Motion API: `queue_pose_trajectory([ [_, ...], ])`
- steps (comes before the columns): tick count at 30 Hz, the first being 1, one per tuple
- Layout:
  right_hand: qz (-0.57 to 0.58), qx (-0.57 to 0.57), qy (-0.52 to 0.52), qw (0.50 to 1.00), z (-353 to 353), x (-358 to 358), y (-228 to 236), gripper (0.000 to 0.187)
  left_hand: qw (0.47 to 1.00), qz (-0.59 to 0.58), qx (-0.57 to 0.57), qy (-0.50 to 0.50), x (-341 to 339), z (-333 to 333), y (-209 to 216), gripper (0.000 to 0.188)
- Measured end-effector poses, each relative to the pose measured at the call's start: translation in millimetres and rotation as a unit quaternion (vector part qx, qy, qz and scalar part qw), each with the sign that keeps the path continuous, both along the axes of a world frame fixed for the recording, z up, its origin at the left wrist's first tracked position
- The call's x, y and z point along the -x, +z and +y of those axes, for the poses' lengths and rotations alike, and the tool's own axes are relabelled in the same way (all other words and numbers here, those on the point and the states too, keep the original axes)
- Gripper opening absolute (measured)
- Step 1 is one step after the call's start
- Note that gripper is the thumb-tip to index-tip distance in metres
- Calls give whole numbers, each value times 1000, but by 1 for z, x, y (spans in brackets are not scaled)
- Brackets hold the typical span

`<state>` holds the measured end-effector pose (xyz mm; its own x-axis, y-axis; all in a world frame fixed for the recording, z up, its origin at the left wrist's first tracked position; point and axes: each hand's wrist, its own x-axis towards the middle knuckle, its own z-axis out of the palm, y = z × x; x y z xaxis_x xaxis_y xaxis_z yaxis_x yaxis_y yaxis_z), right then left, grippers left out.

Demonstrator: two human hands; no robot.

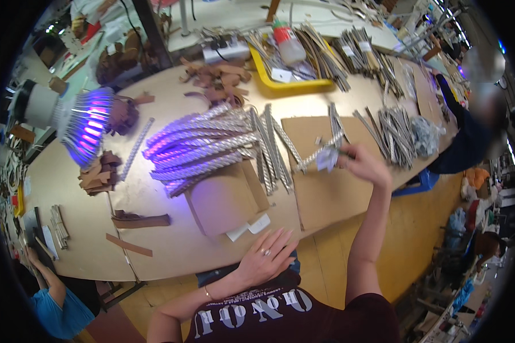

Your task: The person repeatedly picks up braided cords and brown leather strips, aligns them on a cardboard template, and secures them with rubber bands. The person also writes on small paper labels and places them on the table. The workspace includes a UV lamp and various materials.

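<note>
Both arms (363,240) bend, left hand (266,258) open before the shirt (292,323), right hand (359,163) over cardboard (326,197), its grip unclear.

"What's glowing purple over there?"
"A ribbed lamp (90,127), near that heap of brown scraps (102,173)."
"And the yellow tray (303,87)?"
"There's a green-capped bottle (292,50) in it, and a white power strip (228,51) just left of the tray. A co-worker in a blue top (66,311) is at lower left."

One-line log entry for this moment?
left hand: fingers extended, near table edge | right hand: at white tag, grip unclear | silver braided strips: heaped left of cardboard sheet
</note>
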<state>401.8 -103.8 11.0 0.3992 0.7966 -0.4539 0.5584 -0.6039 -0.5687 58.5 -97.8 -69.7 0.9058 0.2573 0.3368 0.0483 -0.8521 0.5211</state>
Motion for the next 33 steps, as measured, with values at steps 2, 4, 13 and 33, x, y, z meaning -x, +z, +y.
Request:
queue_pose_trajectory([
  [2,-26,37,45,998,-31,25,-4,30,999,35,-5,-19,-26,-2,3,60],
  [4,-77,28,38,996,-51,49,-9,32,997,63,-24,-31,-52,-3,3,67],
  [13,125,-297,-373,870,-86,64,-21,32,993,103,-55,27,-101,9,-7,74],
  [33,97,-448,-444,770,-76,126,-106,27,968,101,-220,68,-93,-18,-23,75],
])
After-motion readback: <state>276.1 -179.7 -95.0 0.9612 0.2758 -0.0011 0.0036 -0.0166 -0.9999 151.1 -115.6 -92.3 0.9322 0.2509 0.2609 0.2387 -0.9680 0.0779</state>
